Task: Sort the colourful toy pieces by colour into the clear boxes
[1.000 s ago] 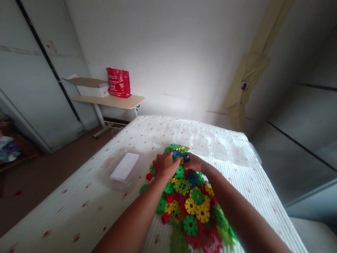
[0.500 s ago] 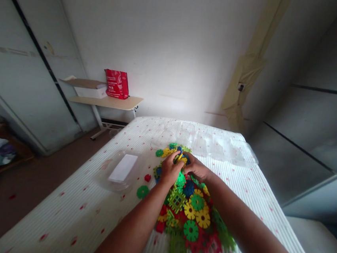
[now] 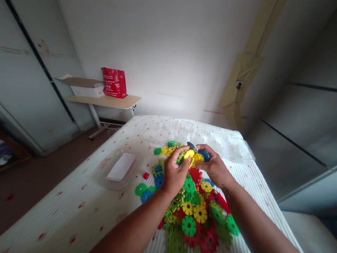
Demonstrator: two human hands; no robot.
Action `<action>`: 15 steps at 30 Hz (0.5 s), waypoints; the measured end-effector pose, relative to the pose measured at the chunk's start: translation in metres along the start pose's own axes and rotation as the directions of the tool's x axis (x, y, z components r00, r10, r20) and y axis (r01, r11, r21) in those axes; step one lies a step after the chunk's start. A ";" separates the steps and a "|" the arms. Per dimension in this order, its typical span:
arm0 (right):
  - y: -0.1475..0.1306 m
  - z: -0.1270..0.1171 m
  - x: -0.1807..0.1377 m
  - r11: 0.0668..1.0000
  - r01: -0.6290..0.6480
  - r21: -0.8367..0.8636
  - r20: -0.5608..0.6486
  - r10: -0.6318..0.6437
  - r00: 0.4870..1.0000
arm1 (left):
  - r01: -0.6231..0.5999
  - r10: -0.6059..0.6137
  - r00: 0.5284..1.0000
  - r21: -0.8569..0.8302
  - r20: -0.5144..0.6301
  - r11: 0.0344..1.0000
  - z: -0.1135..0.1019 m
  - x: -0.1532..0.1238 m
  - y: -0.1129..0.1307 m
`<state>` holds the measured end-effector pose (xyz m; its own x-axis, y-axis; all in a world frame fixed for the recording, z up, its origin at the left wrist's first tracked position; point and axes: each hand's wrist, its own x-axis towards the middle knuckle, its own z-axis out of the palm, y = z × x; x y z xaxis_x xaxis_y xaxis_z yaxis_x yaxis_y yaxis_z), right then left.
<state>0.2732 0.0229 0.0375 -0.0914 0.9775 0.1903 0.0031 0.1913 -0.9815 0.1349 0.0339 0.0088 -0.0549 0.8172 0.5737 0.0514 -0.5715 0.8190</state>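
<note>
Above a pile of coloured plastic snowflake pieces on a white mattress, both my hands are raised. My left hand pinches a yellow piece between thumb and fingers. My right hand grips a blue piece that touches the yellow one. Red, green, yellow and blue pieces lie under and in front of my hands. More loose pieces lie just beyond them.
A clear plastic tub with a white sheet in it sits on the mattress to the left. Clear plastic packaging lies at the far end. A small side table holds a red bag and a box. Clothes lie on the left floor.
Both hands rose from the pile and came closer to me, holding a yellow and a blue piece together. Several pieces on the left of the pile shifted.
</note>
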 end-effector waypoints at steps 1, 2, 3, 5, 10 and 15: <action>0.001 -0.001 -0.003 1.000 -0.003 -0.001 -0.027 0.003 1.000 | -0.003 0.003 1.000 0.001 0.007 1.000 0.002 -0.003 0.001; 0.001 -0.003 -0.006 1.000 -0.009 0.004 -0.048 0.009 0.999 | 0.000 0.000 1.000 -0.002 0.016 1.000 0.005 -0.006 0.001; 0.002 -0.004 -0.009 1.000 -0.017 0.012 -0.067 0.018 0.998 | 0.007 -0.006 1.000 -0.008 0.027 1.000 0.006 -0.008 0.001; 0.002 -0.007 -0.014 0.999 -0.041 0.019 -0.109 0.043 0.993 | 0.022 -0.021 0.998 -0.015 0.055 1.000 0.008 -0.012 0.002; 0.003 -0.020 -0.026 0.995 -0.098 -0.010 -0.175 0.095 0.980 | 0.027 -0.031 0.990 0.030 0.135 0.999 0.001 -0.019 0.008; 0.003 -0.033 -0.038 0.989 -0.145 -0.035 -0.161 0.138 0.977 | -0.029 -0.003 0.958 0.107 0.286 0.994 -0.013 -0.030 0.011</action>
<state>0.3090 -0.0106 0.0276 0.0719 0.9959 0.0540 0.0516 0.0504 -0.9974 0.1238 0.0019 0.0011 0.2320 0.8060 0.5445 0.1592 -0.5837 0.7962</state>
